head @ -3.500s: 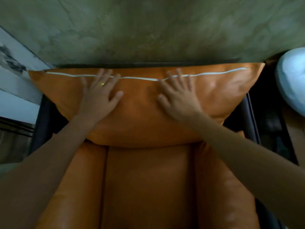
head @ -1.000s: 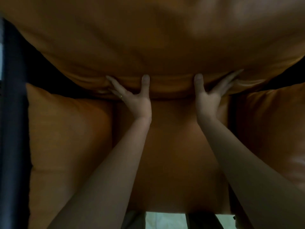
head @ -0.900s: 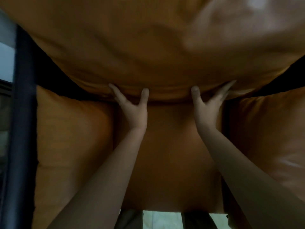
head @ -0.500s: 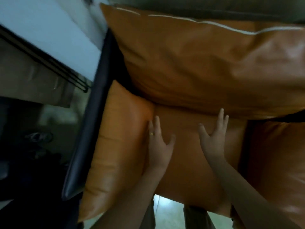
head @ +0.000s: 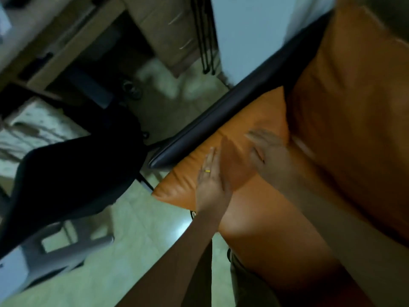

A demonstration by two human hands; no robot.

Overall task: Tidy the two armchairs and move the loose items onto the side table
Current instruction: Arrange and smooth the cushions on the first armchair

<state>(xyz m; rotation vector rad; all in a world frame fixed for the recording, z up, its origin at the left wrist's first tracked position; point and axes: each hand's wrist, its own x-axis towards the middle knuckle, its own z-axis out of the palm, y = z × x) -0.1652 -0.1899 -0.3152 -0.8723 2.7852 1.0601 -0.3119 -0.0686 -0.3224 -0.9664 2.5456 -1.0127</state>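
The left hand (head: 211,185) lies flat, fingers straight, at the front corner of the cushion (head: 261,111). The right hand (head: 270,156), blurred, fingers spread, lies beside it.

Wears a thin, bright yellow ring (head: 207,171) low on one of the middle fingers of the left hand (head: 210,185), with a short, pale nail visible at the tip of that finger. Shows both forearms bare, the left forearm (head: 177,258) slim and fairly sharp, the right forearm (head: 343,218) and right hand (head: 270,156) smeared by motion blur, too soft to make out nails or anything worn. Wears dull olive-grey legwear (head: 247,284), seen between the forearms at the bottom edge; trousers or shorts, cannot tell which.
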